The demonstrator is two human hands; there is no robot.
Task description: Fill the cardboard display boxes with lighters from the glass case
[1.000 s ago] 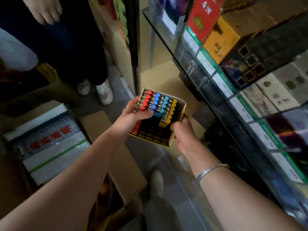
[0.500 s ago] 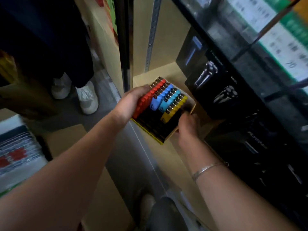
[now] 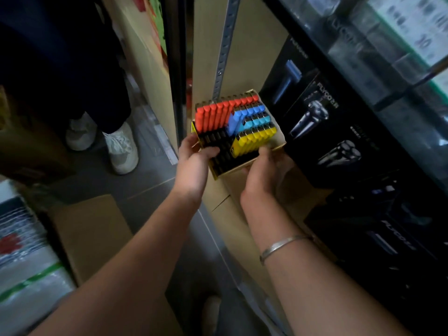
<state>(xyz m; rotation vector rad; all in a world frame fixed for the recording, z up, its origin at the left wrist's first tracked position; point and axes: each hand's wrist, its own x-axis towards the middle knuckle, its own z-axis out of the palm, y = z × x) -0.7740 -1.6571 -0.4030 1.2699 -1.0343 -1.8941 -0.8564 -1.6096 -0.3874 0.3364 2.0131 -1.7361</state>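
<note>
Lighters (image 3: 232, 122) stand in coloured rows in the cardboard display box (image 3: 278, 138), which is held between both hands over the low shelf (image 3: 242, 69) inside the case, near its left post. Many dark slots at the near left of the box are unfilled. On the left, the left hand (image 3: 194, 163) grips the near-left corner, thumb curled over the rim onto the empty slots. In the middle, the red row leans out. On the right, the right hand (image 3: 264, 170) cups the near-right edge from below, fingers curled round it, just beside the black shaver boxes (image 3: 322, 132). To set it down well, I would keep the box level so the leaning rows stay seated, and steer clear of the shaver boxes.
</note>
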